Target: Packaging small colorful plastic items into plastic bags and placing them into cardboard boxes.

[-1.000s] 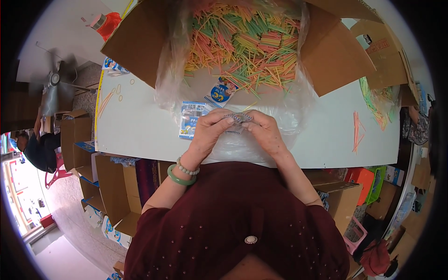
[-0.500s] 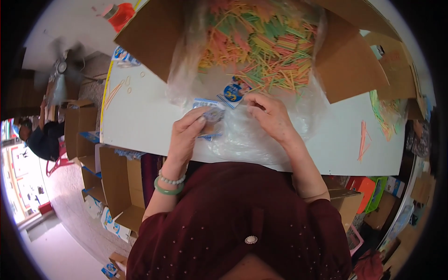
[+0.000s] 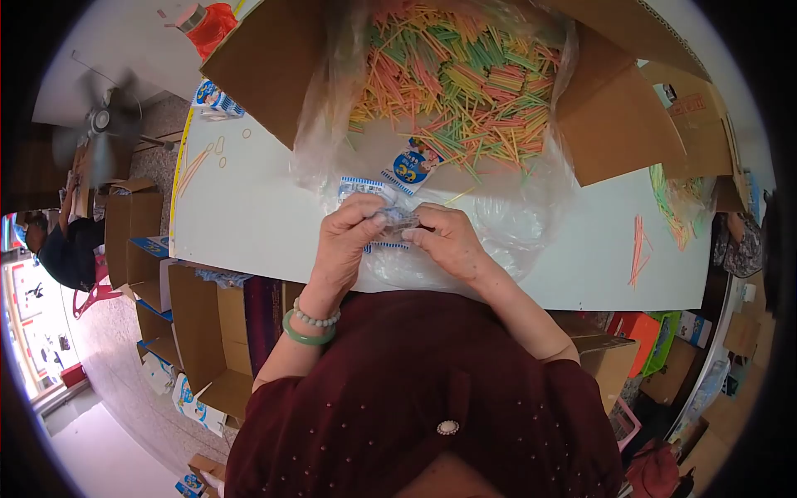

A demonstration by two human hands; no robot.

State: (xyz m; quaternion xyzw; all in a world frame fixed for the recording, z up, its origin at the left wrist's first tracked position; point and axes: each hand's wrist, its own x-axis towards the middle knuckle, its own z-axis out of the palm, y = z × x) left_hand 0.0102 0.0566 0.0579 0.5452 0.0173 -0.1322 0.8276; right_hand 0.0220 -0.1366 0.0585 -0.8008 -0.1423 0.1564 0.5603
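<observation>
My left hand [image 3: 342, 232] and right hand [image 3: 452, 242] pinch a crumpled wrapper [image 3: 396, 220] over the table [image 3: 257, 212], filled or closed I can't tell; a packet [image 3: 411, 166] lies flat just beyond, plenty of sticks [image 3: 465, 83] loose in the box [image 3: 618, 120].

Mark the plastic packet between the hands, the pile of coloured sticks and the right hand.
Plastic packet [image 3: 398, 218]: head view, on its crumpled middle.
Pile of coloured sticks [image 3: 465, 91]: head view, middle of the pile.
Right hand [image 3: 455, 241]: head view, back of the hand.
</observation>
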